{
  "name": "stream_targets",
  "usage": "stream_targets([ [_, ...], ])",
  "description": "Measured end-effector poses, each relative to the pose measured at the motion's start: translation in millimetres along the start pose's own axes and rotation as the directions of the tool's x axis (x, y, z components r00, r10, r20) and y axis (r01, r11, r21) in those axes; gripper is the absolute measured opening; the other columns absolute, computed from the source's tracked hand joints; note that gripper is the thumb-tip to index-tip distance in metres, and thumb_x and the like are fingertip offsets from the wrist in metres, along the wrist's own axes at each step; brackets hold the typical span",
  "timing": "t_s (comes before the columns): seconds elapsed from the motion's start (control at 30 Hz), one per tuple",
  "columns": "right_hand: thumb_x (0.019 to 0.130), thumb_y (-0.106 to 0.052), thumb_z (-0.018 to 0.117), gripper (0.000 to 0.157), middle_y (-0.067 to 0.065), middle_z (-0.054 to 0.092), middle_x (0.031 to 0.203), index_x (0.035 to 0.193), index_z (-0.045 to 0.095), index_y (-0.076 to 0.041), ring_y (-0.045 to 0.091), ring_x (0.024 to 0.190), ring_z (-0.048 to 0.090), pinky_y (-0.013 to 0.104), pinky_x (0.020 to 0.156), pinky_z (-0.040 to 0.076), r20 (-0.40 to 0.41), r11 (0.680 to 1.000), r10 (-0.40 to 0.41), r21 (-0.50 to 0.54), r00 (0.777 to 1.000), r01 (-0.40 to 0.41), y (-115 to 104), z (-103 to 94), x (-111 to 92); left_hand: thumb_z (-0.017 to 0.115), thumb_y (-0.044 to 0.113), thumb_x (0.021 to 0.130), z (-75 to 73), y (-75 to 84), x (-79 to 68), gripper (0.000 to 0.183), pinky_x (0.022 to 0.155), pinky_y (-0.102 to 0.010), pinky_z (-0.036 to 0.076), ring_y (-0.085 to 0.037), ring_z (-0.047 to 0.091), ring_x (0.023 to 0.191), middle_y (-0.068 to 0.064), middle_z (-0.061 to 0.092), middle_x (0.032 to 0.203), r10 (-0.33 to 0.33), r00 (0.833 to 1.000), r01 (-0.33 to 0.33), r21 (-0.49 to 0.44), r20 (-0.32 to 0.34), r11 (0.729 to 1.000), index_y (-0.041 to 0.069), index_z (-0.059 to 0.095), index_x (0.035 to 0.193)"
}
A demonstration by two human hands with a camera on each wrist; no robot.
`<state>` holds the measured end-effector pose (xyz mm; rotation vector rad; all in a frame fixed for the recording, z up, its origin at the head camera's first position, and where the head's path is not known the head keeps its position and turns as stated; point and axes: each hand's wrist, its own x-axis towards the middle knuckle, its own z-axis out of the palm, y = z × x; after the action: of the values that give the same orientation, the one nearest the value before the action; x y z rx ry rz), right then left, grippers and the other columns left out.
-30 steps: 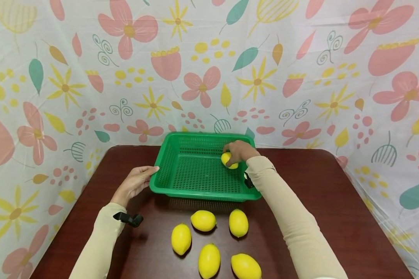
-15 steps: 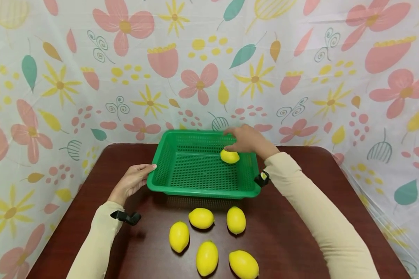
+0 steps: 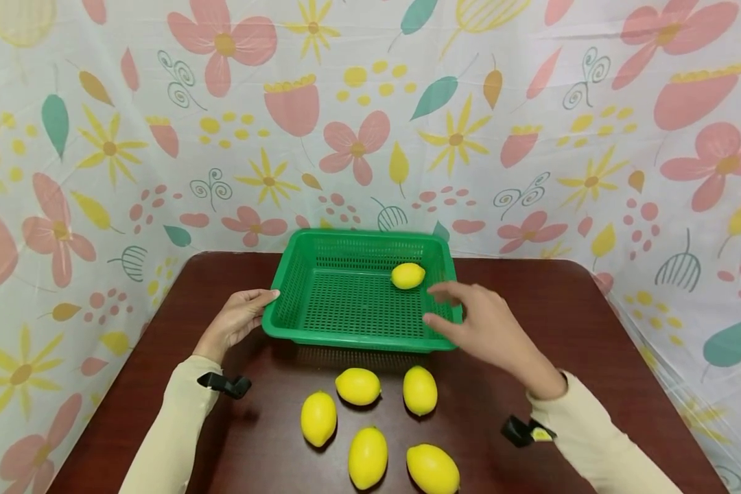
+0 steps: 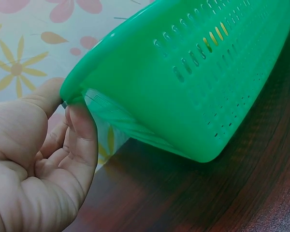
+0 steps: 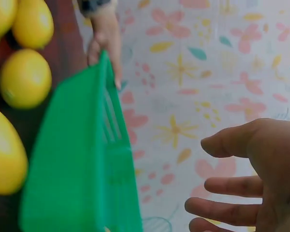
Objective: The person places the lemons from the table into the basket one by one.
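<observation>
A green plastic basket (image 3: 358, 339) with slotted walls stands at the back of the table. My left hand (image 3: 237, 322) pinches its left rim between thumb and fingers, seen close up in the left wrist view, where the hand (image 4: 43, 145) has its thumb on top. One lemon (image 3: 407, 276) lies inside the basket, toward the back right. Over the basket's right front corner is my right hand (image 3: 484, 326), its fingers spread and holding nothing. In the right wrist view the fingers (image 5: 222, 211) are apart, with the basket (image 5: 67, 154) beyond them.
Several lemons lie on the dark wooden table (image 3: 272, 439) in front of the basket, among them one lemon (image 3: 420, 391) nearest its right side and another lemon (image 3: 433, 469) at the front. A floral cloth (image 3: 358, 82) hangs right behind the table.
My right hand has let go of the lemon inside the basket and drawn back toward the front right. The left hand keeps its grip on the rim.
</observation>
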<state>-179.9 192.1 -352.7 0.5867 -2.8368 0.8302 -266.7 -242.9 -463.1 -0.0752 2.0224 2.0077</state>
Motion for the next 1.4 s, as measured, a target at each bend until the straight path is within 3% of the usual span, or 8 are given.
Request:
stream_targets([
  [0.1, 0.09, -0.039, 0.08, 0.041, -0.004, 0.072, 0.115, 0.124, 0.071, -0.019, 0.016, 0.092, 0.063, 0.035, 0.072, 0.052, -0.03, 1.0, -0.014, 0.001, 0.999, 0.014, 0, 12.0, -26, 0.068, 0.033, 0.101, -0.9, 0.4, -1.4, 0.041, 0.079, -0.026, 0.061, -0.009, 0.07, 0.086, 0.002, 0.069, 0.096, -0.004, 1.0, 0.004, 0.004, 0.003, 1.0, -0.002, 0.064, 0.123],
  [0.3, 0.085, -0.039, 0.085, 0.039, -0.013, 0.07, 0.114, 0.118, 0.073, -0.024, 0.007, 0.096, 0.062, 0.035, 0.078, 0.056, -0.021, 1.0, -0.006, -0.001, 1.0, 0.006, 4, 37.4, -70, 0.068, 0.034, 0.101, 0.0, 2.2, -1.9, 0.04, 0.077, -0.024, 0.059, -0.008, 0.066, 0.081, 0.004, 0.066, 0.093, -0.006, 1.0, 0.006, 0.02, -0.005, 1.0, -0.001, 0.065, 0.12],
  [0.43, 0.084, -0.047, 0.084, 0.041, -0.015, 0.069, 0.113, 0.116, 0.073, -0.025, 0.007, 0.1, 0.063, 0.033, 0.079, 0.057, 0.034, 1.0, 0.011, -0.002, 0.999, -0.011, 5, 51.3, -95, 0.067, 0.034, 0.101, 1.4, 1.9, -0.9, 0.043, 0.077, -0.023, 0.059, -0.007, 0.066, 0.081, 0.004, 0.066, 0.094, -0.01, 1.0, 0.01, 0.018, 0.004, 1.0, -0.003, 0.064, 0.123],
  [0.63, 0.085, -0.072, 0.069, 0.053, -0.018, 0.068, 0.114, 0.119, 0.072, -0.031, 0.008, 0.102, 0.061, 0.038, 0.078, 0.057, 0.179, 0.997, 0.066, -0.043, 0.982, -0.059, 4, 66.9, -124, 0.067, 0.034, 0.101, 3.9, 1.9, 0.5, 0.051, 0.08, -0.025, 0.06, -0.008, 0.069, 0.087, 0.003, 0.069, 0.097, -0.018, 1.0, 0.018, 0.002, 0.023, 1.0, -0.008, 0.059, 0.13],
  [0.8, 0.084, -0.077, 0.064, 0.058, -0.019, 0.066, 0.113, 0.121, 0.071, -0.033, 0.006, 0.102, 0.057, 0.037, 0.076, 0.055, 0.281, 0.997, 0.073, -0.04, 0.957, -0.065, 8, 80.2, -134, 0.067, 0.033, 0.102, 2.5, 1.5, 0.8, 0.047, 0.079, -0.025, 0.06, -0.008, 0.069, 0.086, 0.003, 0.069, 0.095, -0.014, 1.0, 0.014, -0.01, 0.007, 1.0, -0.006, 0.061, 0.127],
  [1.1, 0.081, -0.077, 0.068, 0.062, -0.018, 0.067, 0.105, 0.119, 0.072, -0.028, 0.004, 0.093, 0.055, 0.029, 0.065, 0.052, 0.28, 0.994, -0.06, -0.069, 0.958, 0.082, 14, 101.5, -146, 0.066, 0.031, 0.103, -0.4, 0.2, -0.7, 0.044, 0.076, -0.025, 0.06, -0.008, 0.069, 0.082, 0.003, 0.069, 0.092, -0.009, 1.0, 0.01, -0.034, 0.027, 0.999, -0.006, 0.061, 0.126],
  [1.4, 0.078, -0.076, 0.072, 0.064, -0.016, 0.07, 0.102, 0.117, 0.073, -0.025, 0.0, 0.084, 0.049, 0.027, 0.062, 0.048, 0.365, 1.0, -0.006, -0.02, 0.931, 0.014, 14, 104.1, -146, 0.067, 0.03, 0.102, -0.1, -1.5, 1.4, 0.04, 0.075, -0.024, 0.06, -0.007, 0.07, 0.083, 0.003, 0.071, 0.092, -0.012, 1.0, 0.014, -0.073, 0.027, 0.997, -0.003, 0.064, 0.123],
])
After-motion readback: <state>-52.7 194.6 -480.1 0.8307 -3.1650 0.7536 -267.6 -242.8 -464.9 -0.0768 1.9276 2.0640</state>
